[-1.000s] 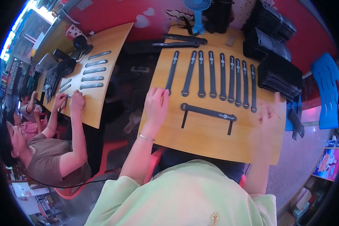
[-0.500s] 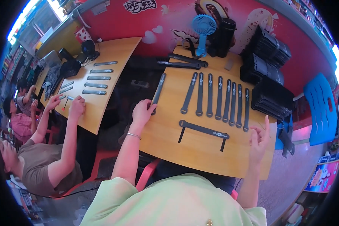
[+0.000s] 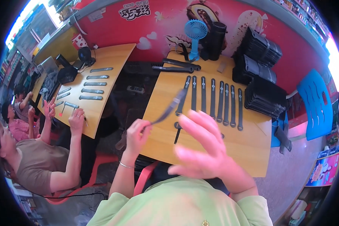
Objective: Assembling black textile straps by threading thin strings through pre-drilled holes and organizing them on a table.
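Pinched in my left hand (image 3: 137, 136) is one end of a dark grey strap (image 3: 173, 104), lifted at a slant over the table's left side and smeared by motion. My right hand (image 3: 205, 152) is raised over the near middle of the table, fingers spread, holding nothing. Below it a strap laid crosswise is mostly hidden; its rounded left end (image 3: 177, 125) and a narrow black strip (image 3: 176, 136) show. Farther back, several dark straps with rounded ends (image 3: 203, 92) lie side by side in a row.
Stacks of black folded goods (image 3: 265, 98) stand at the table's (image 3: 248, 158) right edge. A blue fan (image 3: 195, 30) and a black cylinder (image 3: 216, 41) are at the back, near two more straps (image 3: 173, 69). A co-worker (image 3: 41, 158) sits left; a blue chair (image 3: 315, 105) stands right.
My left hand has picked up the strap from the table's left edge and lifted it. My right hand has swung left from the right edge, its fingers now spread.
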A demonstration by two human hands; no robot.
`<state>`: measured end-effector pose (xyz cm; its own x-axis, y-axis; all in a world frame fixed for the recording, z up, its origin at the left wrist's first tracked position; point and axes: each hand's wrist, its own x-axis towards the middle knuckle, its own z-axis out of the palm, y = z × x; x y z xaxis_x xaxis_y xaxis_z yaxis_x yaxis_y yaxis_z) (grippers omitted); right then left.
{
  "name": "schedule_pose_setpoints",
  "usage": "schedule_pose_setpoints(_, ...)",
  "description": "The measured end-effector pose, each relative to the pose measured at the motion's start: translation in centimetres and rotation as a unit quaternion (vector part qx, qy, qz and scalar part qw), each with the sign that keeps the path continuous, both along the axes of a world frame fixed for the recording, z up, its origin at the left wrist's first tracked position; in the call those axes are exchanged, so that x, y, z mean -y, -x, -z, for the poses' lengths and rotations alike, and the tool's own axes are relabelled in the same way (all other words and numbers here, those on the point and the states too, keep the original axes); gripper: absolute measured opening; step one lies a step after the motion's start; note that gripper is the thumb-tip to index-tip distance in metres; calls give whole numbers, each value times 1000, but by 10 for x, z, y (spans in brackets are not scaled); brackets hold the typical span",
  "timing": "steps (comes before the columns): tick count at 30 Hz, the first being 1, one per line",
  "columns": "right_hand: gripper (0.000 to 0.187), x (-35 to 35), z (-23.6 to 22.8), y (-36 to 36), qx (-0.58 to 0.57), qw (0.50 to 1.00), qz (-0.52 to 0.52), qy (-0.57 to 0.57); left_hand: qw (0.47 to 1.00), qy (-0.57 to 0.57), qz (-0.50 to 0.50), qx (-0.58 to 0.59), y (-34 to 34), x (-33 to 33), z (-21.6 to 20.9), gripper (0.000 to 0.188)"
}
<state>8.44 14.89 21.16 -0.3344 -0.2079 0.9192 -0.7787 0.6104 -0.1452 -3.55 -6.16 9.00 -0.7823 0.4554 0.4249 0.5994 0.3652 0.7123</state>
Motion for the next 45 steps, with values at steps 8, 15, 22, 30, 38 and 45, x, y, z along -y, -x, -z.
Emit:
schedule_pose_setpoints(8,39,-52,93,-46,480,872,83,57,965,19,219,140,-47,-39,-13,11)
schedule_pose_setpoints(15,15,-90,131,-88,637,717,88,269,942,30,243,229,-44,-68,3,13)
schedule_pose_setpoints(22,17,-97,145,-74,609,722,124,304,909,-42,137,391,-33,-68,33,18)
schedule_pose_setpoints(30,17,-98,163,-66,570,688,157,421,895,-101,68,429,-19,-79,44,17)
schedule_pose_setpoints(38,16,-99,183,-67,532,720,198,400,905,-90,46,414,-3,-80,57,17)
schedule_pose_setpoints(45,16,-93,174,-60,528,670,187,487,910,-54,13,410,3,-80,55,16)
